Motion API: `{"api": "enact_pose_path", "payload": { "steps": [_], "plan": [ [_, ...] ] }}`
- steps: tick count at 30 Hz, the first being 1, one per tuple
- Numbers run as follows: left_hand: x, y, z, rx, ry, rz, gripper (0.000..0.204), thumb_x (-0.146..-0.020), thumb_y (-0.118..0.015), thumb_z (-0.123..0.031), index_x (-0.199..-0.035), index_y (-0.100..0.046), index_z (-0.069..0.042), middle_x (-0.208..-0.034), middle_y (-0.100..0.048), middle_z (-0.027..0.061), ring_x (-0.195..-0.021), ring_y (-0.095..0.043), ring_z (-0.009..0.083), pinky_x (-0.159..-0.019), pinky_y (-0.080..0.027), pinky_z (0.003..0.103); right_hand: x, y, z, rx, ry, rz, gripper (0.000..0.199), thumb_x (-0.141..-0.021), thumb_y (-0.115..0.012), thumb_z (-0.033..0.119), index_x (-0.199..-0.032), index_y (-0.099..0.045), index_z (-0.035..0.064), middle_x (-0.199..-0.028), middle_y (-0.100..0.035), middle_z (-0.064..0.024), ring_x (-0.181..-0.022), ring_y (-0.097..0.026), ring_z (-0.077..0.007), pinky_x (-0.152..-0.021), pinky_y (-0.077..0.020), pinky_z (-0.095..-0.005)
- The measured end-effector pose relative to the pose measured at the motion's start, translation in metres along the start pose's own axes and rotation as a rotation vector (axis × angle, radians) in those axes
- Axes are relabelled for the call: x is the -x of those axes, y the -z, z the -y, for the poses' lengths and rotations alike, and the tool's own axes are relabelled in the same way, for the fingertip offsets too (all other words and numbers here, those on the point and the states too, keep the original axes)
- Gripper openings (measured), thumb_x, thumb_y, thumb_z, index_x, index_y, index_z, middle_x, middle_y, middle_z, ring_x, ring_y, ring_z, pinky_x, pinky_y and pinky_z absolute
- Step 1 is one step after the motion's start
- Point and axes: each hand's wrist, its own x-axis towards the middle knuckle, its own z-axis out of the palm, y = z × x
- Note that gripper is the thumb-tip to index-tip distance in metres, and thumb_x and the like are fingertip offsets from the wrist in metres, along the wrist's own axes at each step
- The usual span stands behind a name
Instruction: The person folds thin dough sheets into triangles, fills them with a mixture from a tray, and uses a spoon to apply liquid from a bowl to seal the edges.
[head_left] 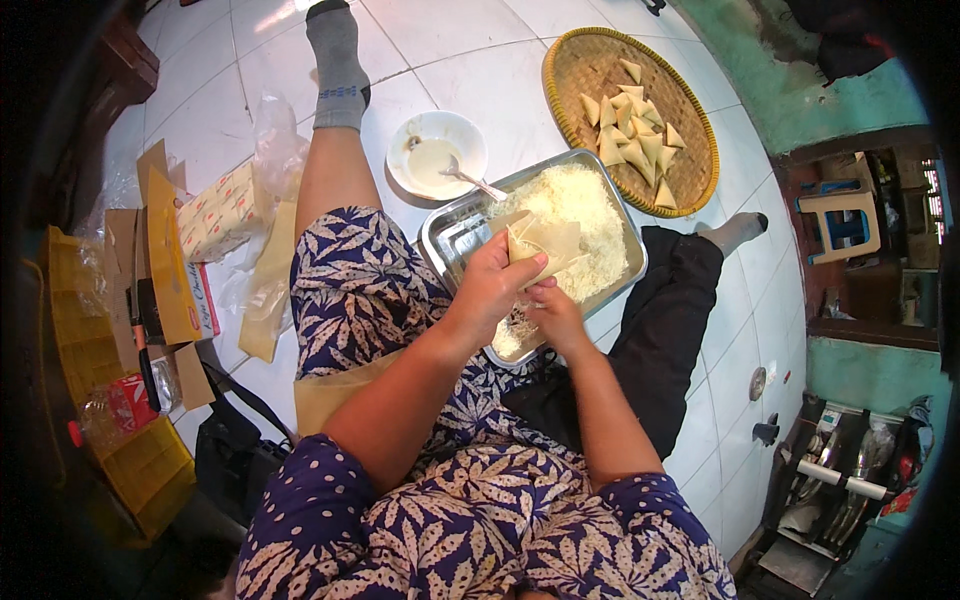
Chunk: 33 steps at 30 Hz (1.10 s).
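White tiled floor (520, 90), left hand (490, 285) — grip clenched on pastry wrapper (545, 245), right hand (555, 315) pinching beneath

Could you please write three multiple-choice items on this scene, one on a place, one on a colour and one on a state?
1. Where do the folded triangles lie?
A. In the metal tray
B. On the round woven tray
C. In the white bowl

2. What colour is the bowl with the spoon?
A. White
B. Red
C. Green

3. How is the pale wrapper held?
A. Lying flat on the floor
B. Gripped by the left hand, right hand at its lower edge
C. Resting in the bowl

Answers: 1 B, the triangles sit on the woven tray. 2 A, the bowl is white. 3 B, the left hand grips it over the metal tray of shredded filling, with the right hand below.
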Motion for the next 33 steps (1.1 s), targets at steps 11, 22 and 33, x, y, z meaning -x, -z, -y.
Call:
{"api": "enact_pose_path", "payload": {
  "steps": [11, 22, 33],
  "plan": [
    [0.003, -0.007, -0.004, -0.066, 0.014, 0.126, 0.059, -0.072, -0.053, 0.009, -0.127, -0.036, -0.002, -0.109, -0.054, 0.0068, -0.096, -0.054, 0.0129, -0.078, -0.044, 0.026, 0.017, -0.025, 0.035, 0.661, 0.396, 0.27, 0.023, -0.062, -0.058, 0.006, -0.085, -0.065, 0.0073, -0.094, -0.058, -0.0164, -0.087, -0.056, -0.0334, -0.071, -0.0475, -0.0417],
    [0.003, 0.001, 0.01, -0.912, -0.084, 0.016, 0.056, -0.071, -0.056, 0.001, -0.125, -0.04, -0.005, -0.104, -0.057, 0.019, -0.1, -0.056, 0.028, -0.085, -0.043, 0.034, -0.014, 0.077, 0.068, -0.296, -0.242, -0.244, 0.025, -0.064, -0.052, -0.008, -0.085, -0.064, 0.0003, -0.084, -0.06, -0.0021, -0.077, -0.055, -0.0126, -0.073, -0.0416, -0.0222],
    [-0.002, 0.006, 0.028, -0.906, -0.063, 0.033, 0.057, -0.07, -0.055, 0.002, -0.125, -0.04, -0.005, -0.102, -0.057, 0.0203, -0.096, -0.057, 0.029, -0.081, -0.045, 0.035, 0.005, 0.055, 0.125, -0.216, 0.104, -0.158, 0.028, -0.072, -0.047, -0.009, -0.095, -0.059, -0.0005, -0.092, -0.058, -0.0039, -0.086, -0.054, -0.0108, -0.077, -0.0428, -0.0228]
  ]
}}
